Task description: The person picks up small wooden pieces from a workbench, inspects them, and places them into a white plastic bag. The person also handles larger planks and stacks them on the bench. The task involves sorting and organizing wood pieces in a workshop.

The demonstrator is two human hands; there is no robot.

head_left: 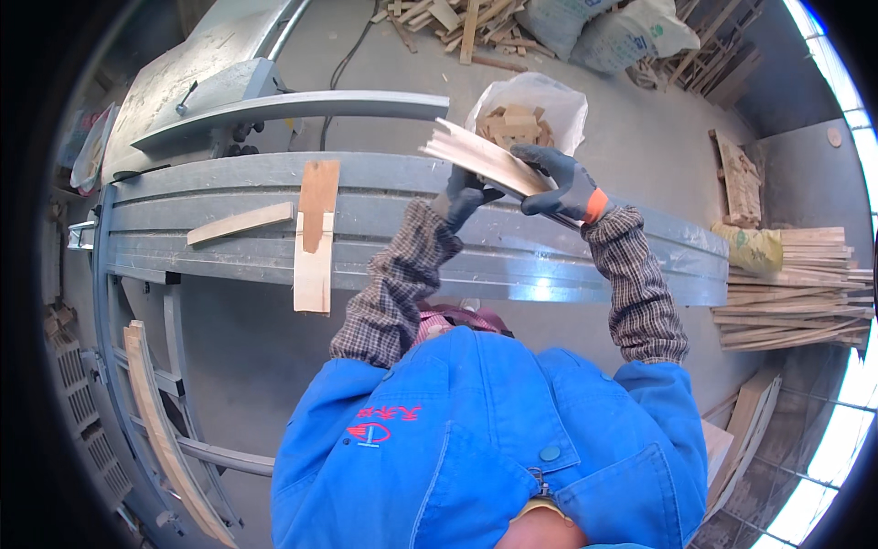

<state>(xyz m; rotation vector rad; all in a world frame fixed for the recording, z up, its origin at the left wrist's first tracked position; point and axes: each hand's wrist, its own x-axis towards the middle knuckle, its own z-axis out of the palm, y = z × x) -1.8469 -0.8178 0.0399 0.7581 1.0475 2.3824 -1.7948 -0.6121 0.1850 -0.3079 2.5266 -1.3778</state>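
Note:
My two gloved hands hold a small stack of pale wooden strips [485,159] above the far edge of a long grey metal sliding table [393,215]. The strips slant from upper left down to the right, their far ends uneven. My left hand [465,196] grips them from below near the middle, its fingers partly hidden. My right hand [569,186], in a dark glove with an orange cuff, closes round their near right end. On the table to the left lie a thin wooden strip [240,223] and a two-toned wooden piece [316,238] set crosswise.
A metal fence bar [302,107] extends beyond the table at left. Behind my hands stands a white plastic sack [572,102] of wood offcuts. Scrap wood [471,27] and filled sacks [631,38] lie at the back. Stacked boards [791,297] stand right; long strips [165,430] lean left.

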